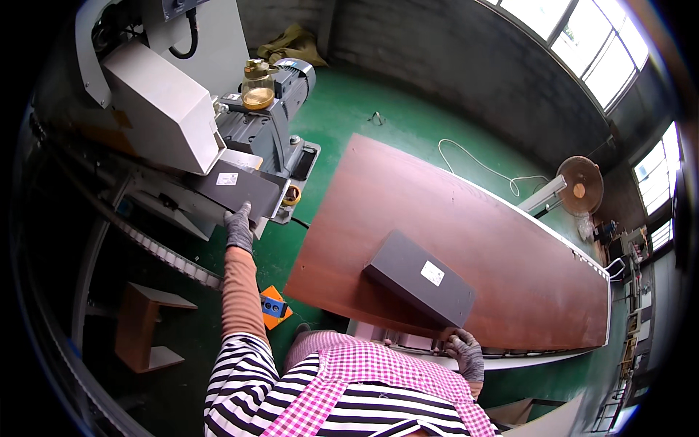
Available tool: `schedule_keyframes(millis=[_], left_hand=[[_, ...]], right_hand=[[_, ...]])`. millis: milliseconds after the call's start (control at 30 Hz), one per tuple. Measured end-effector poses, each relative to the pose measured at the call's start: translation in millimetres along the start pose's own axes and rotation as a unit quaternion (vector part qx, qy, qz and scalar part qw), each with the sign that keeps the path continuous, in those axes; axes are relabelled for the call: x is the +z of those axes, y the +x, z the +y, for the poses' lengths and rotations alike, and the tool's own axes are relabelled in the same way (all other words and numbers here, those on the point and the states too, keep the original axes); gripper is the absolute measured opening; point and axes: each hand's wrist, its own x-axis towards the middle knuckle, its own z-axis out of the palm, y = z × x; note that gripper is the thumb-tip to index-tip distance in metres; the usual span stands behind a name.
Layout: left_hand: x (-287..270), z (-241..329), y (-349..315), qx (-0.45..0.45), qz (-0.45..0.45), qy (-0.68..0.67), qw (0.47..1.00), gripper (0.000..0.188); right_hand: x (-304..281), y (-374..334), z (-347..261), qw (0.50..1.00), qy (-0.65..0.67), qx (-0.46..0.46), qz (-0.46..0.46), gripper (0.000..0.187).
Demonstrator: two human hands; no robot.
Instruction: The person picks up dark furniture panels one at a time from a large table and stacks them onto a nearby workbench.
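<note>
Apron [393, 362], table [510, 284] with box [415, 273], fan [581, 182] beyond

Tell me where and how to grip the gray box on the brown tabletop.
Likely by the narrow end of the gray box nearest the right hand, coming from the near edge of the brown tabletop: the box lies flat and aslant, its length running away from that hand.

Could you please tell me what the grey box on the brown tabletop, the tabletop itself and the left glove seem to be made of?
Grey box: matt, perhaps coated board or painted metal, from its crisp edges. Brown tabletop: possibly varnished wood or laminate, given its smooth soft sheen. Left glove: probably dull knitted fabric, mottled and wrinkled.
</note>
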Motion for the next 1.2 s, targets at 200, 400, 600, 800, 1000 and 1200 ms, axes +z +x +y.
schedule_keyframes(millis=[200,400,600,800,1000,1200], left_hand=[[-34.2,-34.9,-117.2,0.066,-0.247,-0.014,0.967,0.047],[-33.1,15.9,-222.8,-0.007,-0.461,0.108,0.881,0.056],[65.0,24.3,-284.7,-0.149,-0.672,0.243,0.684,0.067],[100.0,-37.3,-288.0,-0.221,-0.792,0.32,0.471,0.056],[35.5,-51.3,-306.7,-0.033,-0.736,0.304,0.604,0.064],[67.1,-68.8,-293.9,0.001,-0.525,0.239,0.817,0.053]], right_hand=[[-75.9,24.1,29.4,0.983,0.011,-0.093,0.158,0.04],[-58.9,-2.9,-41.8,0.912,0.077,-0.264,0.305,0.036],[19.8,-25.1,-84.5,0.939,0.149,-0.306,0.057,0.041],[18.4,-43.3,-66.9,0.981,0.012,-0.193,-0.03,0.049],[1.0,-57.3,-21.2,0.976,0.075,-0.166,0.116,0.038],[32.5,-26.4,-37.4,0.958,0.111,-0.24,0.108,0.042]])
